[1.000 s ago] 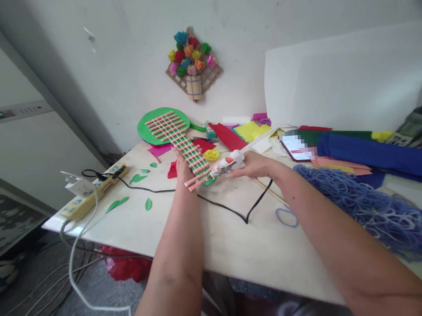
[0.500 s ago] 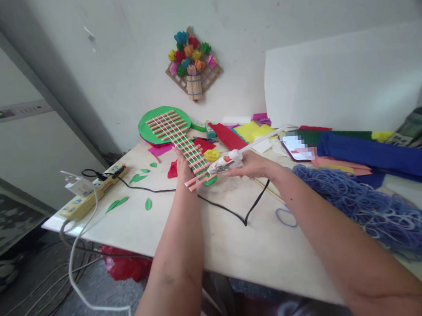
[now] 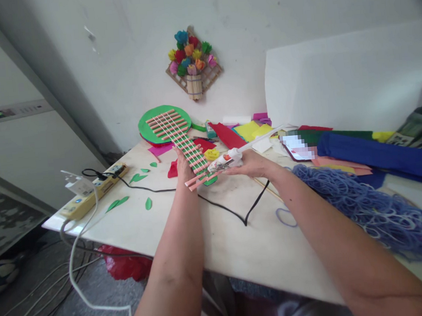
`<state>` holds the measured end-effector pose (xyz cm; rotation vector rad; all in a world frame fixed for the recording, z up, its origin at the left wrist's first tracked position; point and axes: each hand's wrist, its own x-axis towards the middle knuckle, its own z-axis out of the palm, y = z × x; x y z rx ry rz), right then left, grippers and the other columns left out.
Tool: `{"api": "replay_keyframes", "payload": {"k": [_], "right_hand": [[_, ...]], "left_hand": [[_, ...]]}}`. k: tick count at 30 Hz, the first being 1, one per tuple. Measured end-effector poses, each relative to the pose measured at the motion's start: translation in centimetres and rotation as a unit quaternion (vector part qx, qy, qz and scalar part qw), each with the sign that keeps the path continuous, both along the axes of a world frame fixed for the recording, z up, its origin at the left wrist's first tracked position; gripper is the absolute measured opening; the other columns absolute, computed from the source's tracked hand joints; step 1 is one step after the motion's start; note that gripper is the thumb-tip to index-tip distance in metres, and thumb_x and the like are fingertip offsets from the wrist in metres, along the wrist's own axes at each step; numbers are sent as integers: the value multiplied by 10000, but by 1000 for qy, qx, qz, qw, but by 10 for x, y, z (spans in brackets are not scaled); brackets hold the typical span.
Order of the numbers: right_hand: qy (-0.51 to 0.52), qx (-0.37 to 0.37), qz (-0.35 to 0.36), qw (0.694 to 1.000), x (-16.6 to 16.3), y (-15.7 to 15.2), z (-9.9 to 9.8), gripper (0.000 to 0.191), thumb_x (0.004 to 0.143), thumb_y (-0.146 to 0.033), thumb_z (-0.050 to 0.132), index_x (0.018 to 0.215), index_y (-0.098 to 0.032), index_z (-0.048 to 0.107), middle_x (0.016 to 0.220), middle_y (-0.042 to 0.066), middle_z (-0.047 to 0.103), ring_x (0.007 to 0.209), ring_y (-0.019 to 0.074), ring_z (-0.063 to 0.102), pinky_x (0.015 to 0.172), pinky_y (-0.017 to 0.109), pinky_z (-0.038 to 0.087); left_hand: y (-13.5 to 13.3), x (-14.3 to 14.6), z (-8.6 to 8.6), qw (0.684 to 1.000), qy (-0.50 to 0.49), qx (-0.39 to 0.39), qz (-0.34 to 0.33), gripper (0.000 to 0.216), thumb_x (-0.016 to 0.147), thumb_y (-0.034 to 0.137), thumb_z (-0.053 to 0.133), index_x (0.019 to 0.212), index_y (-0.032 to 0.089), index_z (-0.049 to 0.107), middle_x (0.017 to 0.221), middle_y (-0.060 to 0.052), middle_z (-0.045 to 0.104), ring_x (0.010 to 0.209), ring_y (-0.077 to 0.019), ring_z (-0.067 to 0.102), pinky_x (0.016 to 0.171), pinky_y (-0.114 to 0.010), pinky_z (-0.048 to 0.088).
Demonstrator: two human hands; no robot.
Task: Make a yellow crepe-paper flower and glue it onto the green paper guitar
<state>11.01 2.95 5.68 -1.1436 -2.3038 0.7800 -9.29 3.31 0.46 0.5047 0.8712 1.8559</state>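
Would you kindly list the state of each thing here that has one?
Glue gun: held in right hand, nozzle at the lattice.
Stick lattice: held tilted by left hand.
Power strip: plugs inserted.
Phone: screen lit.
Black cord: slack on table.

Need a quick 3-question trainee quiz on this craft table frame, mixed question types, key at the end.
1. True or false: the right hand holds a glue gun.
2. What does the left hand hold? A) scissors B) stick lattice C) phone
3. Fill in: the green paper leaves lie on the table near the ____ strip.

Key: 1 true; 2 B; 3 power.
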Motion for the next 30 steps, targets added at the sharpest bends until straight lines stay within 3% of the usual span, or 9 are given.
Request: {"api": "replay_keyframes", "payload": {"k": [5, 11, 21, 26, 30], "right_hand": [[4, 5, 5, 1000, -2, -2, 2, 413, 610, -528, 709, 800, -163, 690, 732, 19, 662, 729, 179, 592, 611, 253, 420], [-11, -3, 4, 1000, -4, -7, 4, 383, 618, -525, 706, 745, -165, 670, 621, -1, 593, 622, 147, 553, 529, 234, 392], [-31, -109, 31, 993, 3, -8, 10, 378, 614, -475, 732, 809, -168, 627, 514, -56, 480, 403, 74, 414, 363, 207, 346], [-22, -107, 27, 994, 10, -3, 11, 364, 634, -479, 719, 766, -154, 623, 492, -53, 474, 418, 76, 422, 372, 206, 356], [-8, -94, -3, 996, 20, 3, 11, 325, 647, -452, 712, 729, -152, 620, 465, -50, 466, 408, 76, 417, 375, 210, 348]], "left_hand": [[1, -1, -1, 1000, -16, -5, -2, 637, 784, 707, 415, 1072, 177, 621, 904, -154, 699, 796, -288, 690, 631, -394, 577], [0, -2, -2, 1000, -5, -4, -8, 629, 803, 694, 402, 1077, 170, 618, 906, -145, 698, 818, -280, 688, 655, -393, 571], [-2, -1, -1, 1000, 6, 20, -16, 653, 778, 715, 412, 1087, 176, 613, 916, -146, 694, 721, -260, 679, 593, -384, 566], [-2, -4, 0, 999, 4, 37, -10, 622, 792, 705, 399, 1063, 190, 618, 902, -126, 699, 784, -266, 677, 641, -391, 567], [-3, -10, 4, 998, -10, 60, -4, 585, 803, 685, 424, 1002, 181, 641, 841, -91, 692, 705, -209, 655, 666, -363, 562]]}}
